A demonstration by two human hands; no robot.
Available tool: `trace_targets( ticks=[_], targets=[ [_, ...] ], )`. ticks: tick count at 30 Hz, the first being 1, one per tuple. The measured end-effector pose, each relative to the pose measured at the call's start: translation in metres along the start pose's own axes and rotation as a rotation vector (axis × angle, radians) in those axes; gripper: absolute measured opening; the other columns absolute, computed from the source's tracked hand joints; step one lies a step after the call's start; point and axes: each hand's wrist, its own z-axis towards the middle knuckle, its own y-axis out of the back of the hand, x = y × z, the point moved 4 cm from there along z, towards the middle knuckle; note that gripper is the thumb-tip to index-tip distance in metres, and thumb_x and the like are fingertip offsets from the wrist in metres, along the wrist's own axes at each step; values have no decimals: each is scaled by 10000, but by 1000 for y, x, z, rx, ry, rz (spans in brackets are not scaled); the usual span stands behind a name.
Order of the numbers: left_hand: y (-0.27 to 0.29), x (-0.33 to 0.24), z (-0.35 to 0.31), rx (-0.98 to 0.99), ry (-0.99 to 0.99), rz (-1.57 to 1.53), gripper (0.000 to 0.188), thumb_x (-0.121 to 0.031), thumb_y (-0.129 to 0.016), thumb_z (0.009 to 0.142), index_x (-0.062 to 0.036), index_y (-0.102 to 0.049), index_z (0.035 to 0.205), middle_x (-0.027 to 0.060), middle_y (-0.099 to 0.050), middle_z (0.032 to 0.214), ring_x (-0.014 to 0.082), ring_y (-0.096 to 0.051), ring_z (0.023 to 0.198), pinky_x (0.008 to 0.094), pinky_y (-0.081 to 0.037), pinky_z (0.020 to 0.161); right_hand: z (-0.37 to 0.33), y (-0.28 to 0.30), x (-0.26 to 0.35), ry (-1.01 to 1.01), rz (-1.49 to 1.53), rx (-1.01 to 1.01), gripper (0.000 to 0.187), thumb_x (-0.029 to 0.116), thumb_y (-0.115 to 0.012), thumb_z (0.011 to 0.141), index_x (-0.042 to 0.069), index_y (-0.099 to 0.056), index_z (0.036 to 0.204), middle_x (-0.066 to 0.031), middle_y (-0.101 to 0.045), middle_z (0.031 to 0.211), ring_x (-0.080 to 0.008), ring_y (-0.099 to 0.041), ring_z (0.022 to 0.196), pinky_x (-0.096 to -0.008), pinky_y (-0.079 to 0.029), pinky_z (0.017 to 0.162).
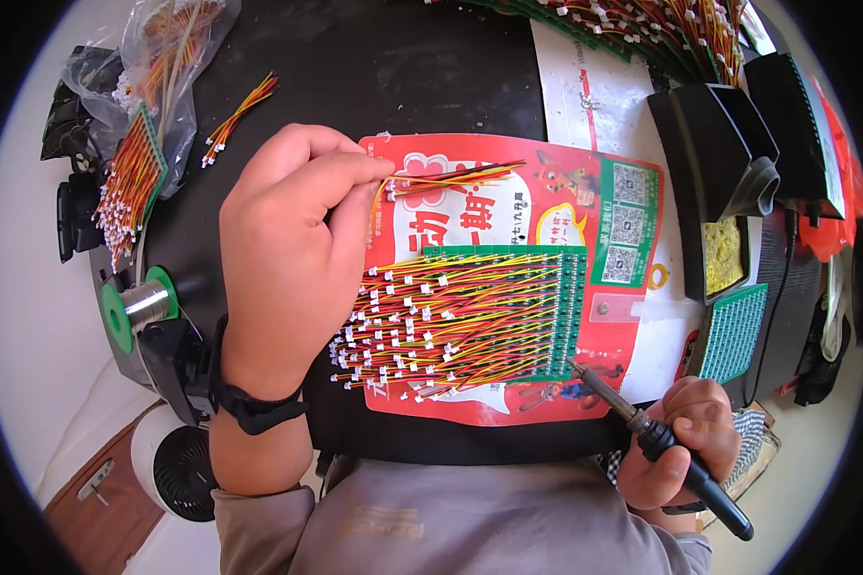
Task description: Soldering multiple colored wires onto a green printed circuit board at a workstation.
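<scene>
My right hand is wrapped round a soldering iron, its tip at the lower right corner of a green circuit board panel. Rows of red, yellow and black wires run left from the panel, ending in white connectors. My left hand is above the panel's left side, thumb and fingertips pinched together beside the connector end of a small loose bundle of wires. Whatever lies between those fingertips is too small to make out. Panel and bundle rest on a red printed sheet.
At left stand a solder spool, a wired panel and a plastic bag of wires. Loose wires lie nearby. Rightward are a black holder with yellow cleaning material and another green panel. More wired panels lie behind.
</scene>
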Motion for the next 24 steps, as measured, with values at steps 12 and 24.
trace_targets(
  ticks=[12,24],
  targets=[
    [14,-27,-9,-138,-206,86,160,111,-649,746,9,-661,869,120,-683,844,256,-669,728,318,-519,637,2,7,0,-32,22,75,247,186,-669,869,-11,-526,909,-46,-458,628,-154,-445,481,-293,-355,393],
    [6,-80,-50,170,-231,-283,311,141,-599,621,12,-723,877,108,-613,758,226,-594,634,309,-468,564,5,10,2,-107,42,147,286,211,-739,863,14,-536,903,-36,-502,633,-172,-491,492,-305,-412,427]
  ],
)
